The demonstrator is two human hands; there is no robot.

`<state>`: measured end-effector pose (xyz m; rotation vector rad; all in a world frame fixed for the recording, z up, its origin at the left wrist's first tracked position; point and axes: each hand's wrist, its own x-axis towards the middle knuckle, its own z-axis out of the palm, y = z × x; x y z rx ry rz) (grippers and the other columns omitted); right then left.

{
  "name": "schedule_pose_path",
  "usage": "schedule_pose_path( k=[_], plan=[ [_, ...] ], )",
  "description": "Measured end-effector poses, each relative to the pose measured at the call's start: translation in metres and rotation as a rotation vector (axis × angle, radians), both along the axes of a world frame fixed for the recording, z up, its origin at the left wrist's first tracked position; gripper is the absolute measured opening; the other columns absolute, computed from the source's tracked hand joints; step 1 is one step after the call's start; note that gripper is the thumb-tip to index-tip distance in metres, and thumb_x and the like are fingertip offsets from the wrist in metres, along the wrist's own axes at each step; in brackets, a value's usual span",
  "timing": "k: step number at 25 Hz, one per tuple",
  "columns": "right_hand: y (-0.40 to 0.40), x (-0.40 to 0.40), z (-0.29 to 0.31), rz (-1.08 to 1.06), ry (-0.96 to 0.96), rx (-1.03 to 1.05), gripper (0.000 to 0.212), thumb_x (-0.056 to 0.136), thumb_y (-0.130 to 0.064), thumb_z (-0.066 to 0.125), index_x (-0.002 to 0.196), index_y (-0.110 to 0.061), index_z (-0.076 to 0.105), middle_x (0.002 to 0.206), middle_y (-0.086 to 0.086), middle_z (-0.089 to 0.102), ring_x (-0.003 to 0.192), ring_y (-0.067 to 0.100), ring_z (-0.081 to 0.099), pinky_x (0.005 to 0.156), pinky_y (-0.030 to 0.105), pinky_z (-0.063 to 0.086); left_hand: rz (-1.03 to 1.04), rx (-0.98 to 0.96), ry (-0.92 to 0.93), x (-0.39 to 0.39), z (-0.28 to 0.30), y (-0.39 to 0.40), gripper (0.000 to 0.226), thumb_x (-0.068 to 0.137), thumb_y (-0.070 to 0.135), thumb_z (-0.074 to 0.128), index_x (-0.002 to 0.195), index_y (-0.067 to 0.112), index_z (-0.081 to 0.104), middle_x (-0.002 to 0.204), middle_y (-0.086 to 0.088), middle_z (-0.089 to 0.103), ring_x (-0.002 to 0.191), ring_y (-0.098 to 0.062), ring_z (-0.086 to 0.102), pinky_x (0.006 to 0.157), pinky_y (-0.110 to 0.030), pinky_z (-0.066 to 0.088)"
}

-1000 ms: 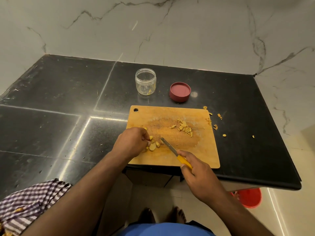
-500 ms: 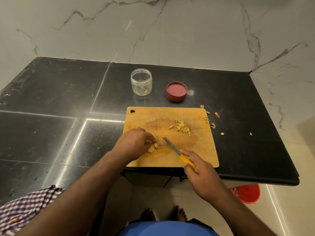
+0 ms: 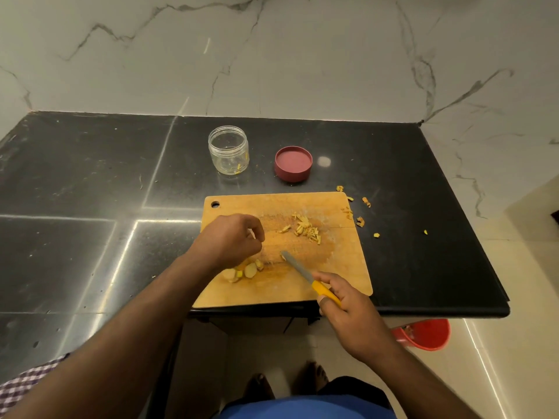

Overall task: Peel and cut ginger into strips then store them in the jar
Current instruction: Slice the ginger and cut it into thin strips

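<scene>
head view shows the right hand (image 3: 348,309) gripping the knife (image 3: 305,275), blade on the board (image 3: 348,267), beside the loosely curled left hand (image 3: 233,240) guarding ginger (image 3: 245,271) at 6 o'clock of the open jar (image 3: 229,150), likely awaiting strips (image 3: 306,228).

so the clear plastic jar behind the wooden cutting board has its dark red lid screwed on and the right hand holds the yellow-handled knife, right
Not quite. In the head view the clear plastic jar stands open; its dark red lid lies beside it on the black countertop. The rest holds: behind the wooden cutting board, right hand holding the yellow-handled knife.
</scene>
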<state>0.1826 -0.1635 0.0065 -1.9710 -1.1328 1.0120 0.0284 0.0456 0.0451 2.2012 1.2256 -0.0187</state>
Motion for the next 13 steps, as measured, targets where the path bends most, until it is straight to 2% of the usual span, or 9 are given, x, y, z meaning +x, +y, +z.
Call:
schedule_pose_path(
  k=[3, 6, 8, 11, 13],
  plan=[
    [-0.005, 0.009, 0.002, -0.029, 0.066, -0.011, 0.039, 0.096, -0.022, 0.053, 0.124, -0.049, 0.053, 0.090, -0.006, 0.067, 0.080, 0.019, 0.063, 0.073, 0.041, 0.054, 0.003, -0.105, -0.111, 0.038, 0.013, 0.006, 0.011, 0.088, 0.015, 0.067, 0.089, 0.025, 0.070, 0.078, 0.009, 0.066, 0.068, -0.007, 0.059, 0.052, -0.019, 0.040],
    [-0.008, 0.026, 0.003, -0.071, 0.118, -0.019, 0.036, 0.096, -0.021, 0.054, 0.121, -0.048, 0.056, 0.086, -0.007, 0.066, 0.078, 0.014, 0.062, 0.072, 0.036, 0.053, -0.003, -0.197, -0.244, 0.093, 0.013, 0.001, 0.009, 0.089, 0.013, 0.068, 0.092, 0.019, 0.073, 0.078, 0.001, 0.072, 0.067, -0.013, 0.062, 0.053, -0.024, 0.046],
    [-0.010, 0.039, 0.007, -0.074, 0.149, -0.032, 0.035, 0.096, -0.021, 0.054, 0.117, -0.049, 0.057, 0.084, -0.008, 0.065, 0.076, 0.010, 0.061, 0.069, 0.030, 0.052, -0.047, -0.226, -0.259, 0.131, 0.009, -0.005, 0.011, 0.089, 0.009, 0.067, 0.094, 0.016, 0.074, 0.082, -0.001, 0.073, 0.068, -0.014, 0.064, 0.052, -0.024, 0.049],
    [-0.011, 0.057, 0.010, -0.084, 0.168, -0.043, 0.037, 0.094, -0.019, 0.054, 0.112, -0.052, 0.057, 0.082, -0.007, 0.065, 0.072, 0.009, 0.060, 0.065, 0.026, 0.050, -0.135, -0.205, -0.195, 0.166, 0.004, -0.004, 0.023, 0.090, 0.003, 0.065, 0.103, 0.018, 0.077, 0.102, 0.002, 0.075, 0.087, -0.013, 0.069, 0.065, -0.026, 0.058],
    [-0.011, 0.067, 0.010, -0.102, 0.180, -0.032, 0.039, 0.094, -0.016, 0.054, 0.111, -0.051, 0.057, 0.081, -0.005, 0.065, 0.068, 0.007, 0.057, 0.063, 0.025, 0.048, -0.173, -0.226, -0.188, 0.170, 0.006, -0.001, 0.034, 0.091, 0.000, 0.063, 0.116, 0.019, 0.074, 0.113, 0.004, 0.072, 0.097, -0.009, 0.067, 0.069, -0.021, 0.055]
  ],
)
